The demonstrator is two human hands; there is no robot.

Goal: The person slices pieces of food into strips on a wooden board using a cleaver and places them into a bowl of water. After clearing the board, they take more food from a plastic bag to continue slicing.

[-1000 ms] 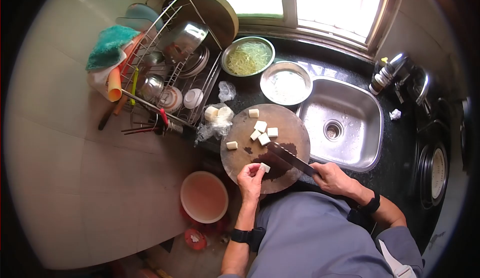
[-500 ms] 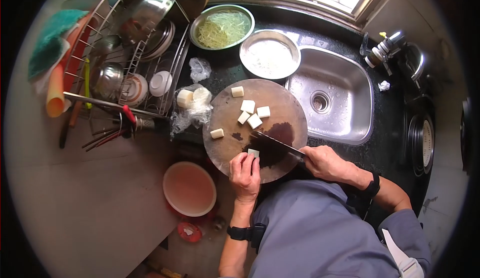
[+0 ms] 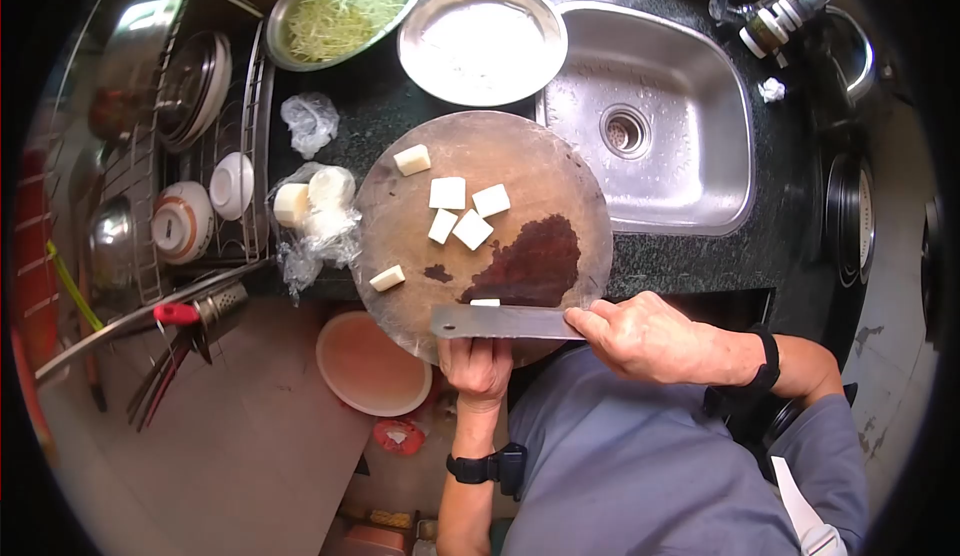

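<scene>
Gripping knife (image 3: 510, 323) in right hand (image 3: 650, 338), curling fingers firmly round the handle end. Setting blade across the 6 o'clock side of the board (image 3: 395, 136), covering most of one white piece (image 3: 485, 303), leaving a strip showing toward 12. Holding left hand (image 3: 480, 371) at 6, hiding fingertips behind blade; not seeing enough to say how far apart, or whether pinching the piece.

Best for a clean cut: tucking left fingertips back, steadying piece flat, keeping blade square, pressing straight down, watching for slip by the dark patch (image 3: 540, 261) at 4.

Counting, clock from board centre: 1 knife, 1 board, 7 white pieces (1 at blade, 4 clustered just off centre toward 11, 1 farther out that way, 1 at 8). Off board: 1 plastic bag (image 3: 335, 226) at 9, holding at least 2 chunks (image 3: 291, 204); 1 crumpled wrap (image 3: 310, 123) at 10; 2 bowls, shreds bowl (image 3: 345, 16) at 11, bright bowl (image 3: 482, 41) at 12; 1 sink (image 3: 700, 156) at 2.
</scene>
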